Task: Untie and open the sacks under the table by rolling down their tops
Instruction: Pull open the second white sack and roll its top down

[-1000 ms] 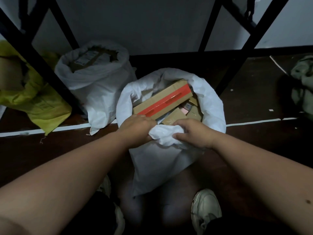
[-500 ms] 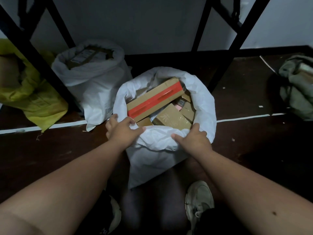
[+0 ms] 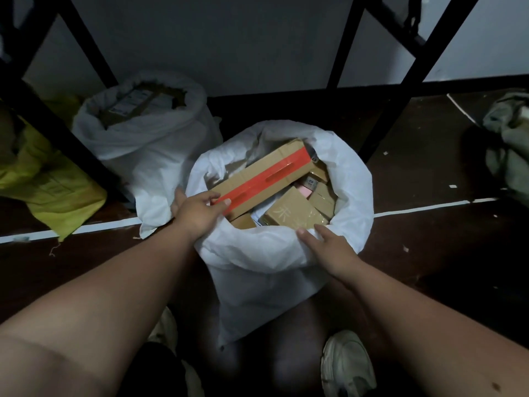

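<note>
The near white sack [image 3: 272, 270] stands upright on the floor between the two hands, its mouth already open and its top turned outward into a thick rolled rim. The left hand [image 3: 197, 213] is placed on the left part of that rim: its thumb and forefinger are seen over the inner edge, beside the long cardboard box with the red tape stripe [image 3: 263, 179], while the other fingers are wrapped around the outer face of the cloth, so the rim is gripped. The right hand [image 3: 329, 247] is laid on the near-right part of the rim with its fingers spread and nearly straight, pressing on the fold; no pinch is visible there. The rim runs as a ring around the boxes, and the unrolled cloth lies directly below both sets of fingertips, toward the floor. The coming move is judged to be a further downward roll, for which both hands are equally near. Beyond the left fingers a second white sack [image 3: 148, 133] is standing with its top already rolled down, and a yellow sack [image 3: 57, 190] lies farther left.
</note>
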